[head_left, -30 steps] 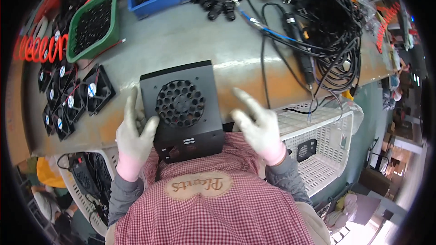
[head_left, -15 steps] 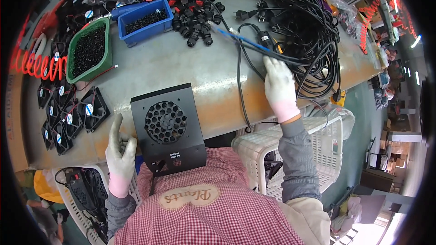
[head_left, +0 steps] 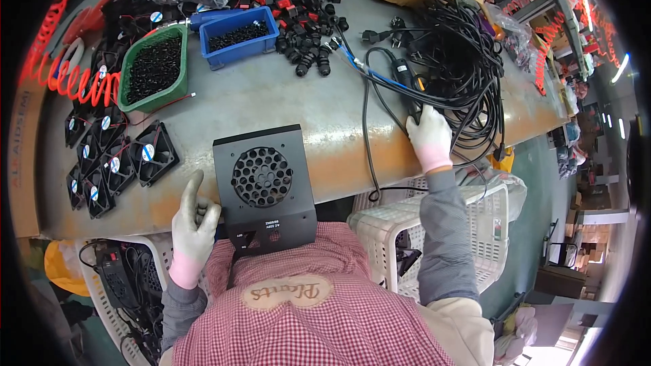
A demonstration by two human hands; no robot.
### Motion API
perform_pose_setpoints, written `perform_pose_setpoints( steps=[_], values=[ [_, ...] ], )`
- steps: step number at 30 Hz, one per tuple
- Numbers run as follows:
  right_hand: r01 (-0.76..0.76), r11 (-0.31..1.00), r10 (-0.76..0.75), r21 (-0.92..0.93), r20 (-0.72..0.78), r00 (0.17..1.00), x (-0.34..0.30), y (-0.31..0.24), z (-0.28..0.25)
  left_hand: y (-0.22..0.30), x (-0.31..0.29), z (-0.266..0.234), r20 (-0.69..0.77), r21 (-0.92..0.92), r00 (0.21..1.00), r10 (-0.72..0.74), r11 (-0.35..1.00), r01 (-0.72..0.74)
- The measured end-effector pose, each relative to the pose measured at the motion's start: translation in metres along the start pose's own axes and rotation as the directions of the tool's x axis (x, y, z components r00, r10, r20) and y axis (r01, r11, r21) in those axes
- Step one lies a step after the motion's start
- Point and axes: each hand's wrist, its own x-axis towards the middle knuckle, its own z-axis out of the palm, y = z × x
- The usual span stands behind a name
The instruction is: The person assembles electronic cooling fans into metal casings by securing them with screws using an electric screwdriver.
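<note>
A black metal housing (head_left: 306, 190) with a round honeycomb grille leans at the bench's front edge, against my apron. My left hand (head_left: 194, 230), in a whitish glove, is just left of it, index finger stretched up and the others partly bent. Nothing shows in that hand. Farther right, my right hand (head_left: 430, 137), also gloved, has its fingers round the lower end of a black electric screwdriver (head_left: 404, 74) with an orange part. The tool lies beside a heap of black power cables (head_left: 485, 95); my fingers hide its lower end.
Several black fans (head_left: 148, 152) lie at the left, near a green bin (head_left: 125, 104) and a blue bin (head_left: 220, 61) of small black parts. Red and black switches (head_left: 288, 7) are piled at the back. A white crate (head_left: 380, 244) stands below the bench.
My right hand has drawn back toward me from the cables and its fingers have closed round the electric screwdriver. My left hand keeps its pose beside the housing. The whole view has shifted slightly.
</note>
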Motion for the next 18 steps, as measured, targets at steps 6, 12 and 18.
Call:
perform_pose_setpoints(
  steps=[6, 12, 18],
  values=[
    [0.138, 0.842, -0.163, 0.522, 0.0, 0.987, -0.017, 0.008, -0.029, 0.009, 0.006, -0.002, 0.049, 0.017, 0.998, -0.04, 0.999, 0.039],
    [-0.161, 0.034, 0.104, 0.986, 0.157, 0.982, -0.055, -0.01, -0.065, 0.002, 0.007, -0.003, 0.044, -0.033, 0.999, -0.013, 0.999, 0.014],
    [-0.402, -0.187, -0.267, 0.896, 0.347, 0.899, -0.097, 0.011, -0.046, 0.013, 0.007, -0.003, 0.064, 0.004, 0.998, -0.007, 1.0, 0.006]
  ],
)
